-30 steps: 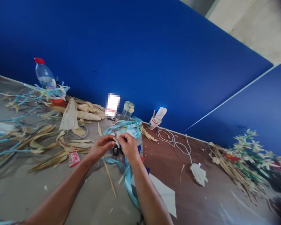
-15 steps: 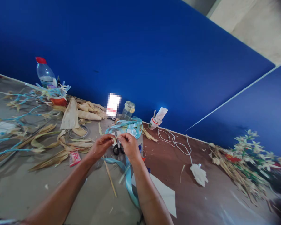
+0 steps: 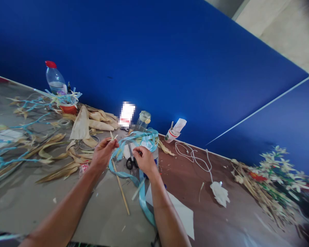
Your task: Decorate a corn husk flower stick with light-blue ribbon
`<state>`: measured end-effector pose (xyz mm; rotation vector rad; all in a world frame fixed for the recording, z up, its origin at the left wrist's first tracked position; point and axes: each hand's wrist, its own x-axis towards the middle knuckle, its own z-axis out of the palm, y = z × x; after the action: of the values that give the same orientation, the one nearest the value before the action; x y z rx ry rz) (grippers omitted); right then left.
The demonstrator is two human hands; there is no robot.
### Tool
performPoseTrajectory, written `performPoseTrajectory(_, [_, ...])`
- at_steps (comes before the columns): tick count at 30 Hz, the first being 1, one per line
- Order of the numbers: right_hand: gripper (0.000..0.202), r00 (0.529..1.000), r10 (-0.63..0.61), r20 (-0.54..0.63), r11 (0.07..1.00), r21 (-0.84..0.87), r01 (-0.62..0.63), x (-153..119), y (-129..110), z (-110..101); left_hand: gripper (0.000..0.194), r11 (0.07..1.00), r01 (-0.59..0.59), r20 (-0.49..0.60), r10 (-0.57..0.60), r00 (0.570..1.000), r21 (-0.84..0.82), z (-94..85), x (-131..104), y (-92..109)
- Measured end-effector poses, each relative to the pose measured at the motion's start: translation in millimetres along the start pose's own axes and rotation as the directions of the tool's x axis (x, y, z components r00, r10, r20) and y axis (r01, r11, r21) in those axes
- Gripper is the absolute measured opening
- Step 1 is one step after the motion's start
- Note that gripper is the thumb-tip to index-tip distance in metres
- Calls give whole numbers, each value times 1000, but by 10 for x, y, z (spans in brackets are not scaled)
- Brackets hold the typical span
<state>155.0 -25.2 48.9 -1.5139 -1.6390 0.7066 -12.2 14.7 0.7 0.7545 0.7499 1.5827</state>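
Note:
Between the fingertips of my left hand (image 3: 104,151) is a small pale husk flower (image 3: 112,137), its petals pointing up. My right hand (image 3: 144,158) is closed in a pinch near the black-handled scissors (image 3: 129,163); anything between its fingertips is too small to tell. Light blue ribbon (image 3: 123,174) loops behind and between my hands and runs down toward the table's front. A thin wooden stick (image 3: 121,188) lies between my forearms. Dry corn husks (image 3: 58,172) are spread left of my left hand.
At the back stand a red-capped bottle (image 3: 55,80), a lit screen (image 3: 127,115), a glass jar (image 3: 143,120) and a paper cup (image 3: 171,135). A white cable (image 3: 193,157), white paper (image 3: 182,212) and a bunch of husk flowers (image 3: 280,168) lie to the right.
My hands, which were together at the husk piece, have moved apart. The left has gone left and up with the flower, and the right has let go of it.

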Motion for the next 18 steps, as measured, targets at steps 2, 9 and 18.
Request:
performPoseTrajectory(2, [11, 1000, 1, 2, 998, -57, -1, -1, 21, 28, 21, 999, -12, -21, 11, 1000, -33, 1, 21, 27])
performPoseTrajectory(9, [14, 980, 10, 201, 966, -253, 42, 19, 68, 95, 22, 997, -33, -23, 31, 999, -73, 13, 28, 62])
performPoseTrajectory(18, [20, 959, -75, 274, 850, -486, 206, 432, 96, 427, 25, 994, -37, -17, 36, 999, -101, 59, -5, 129])
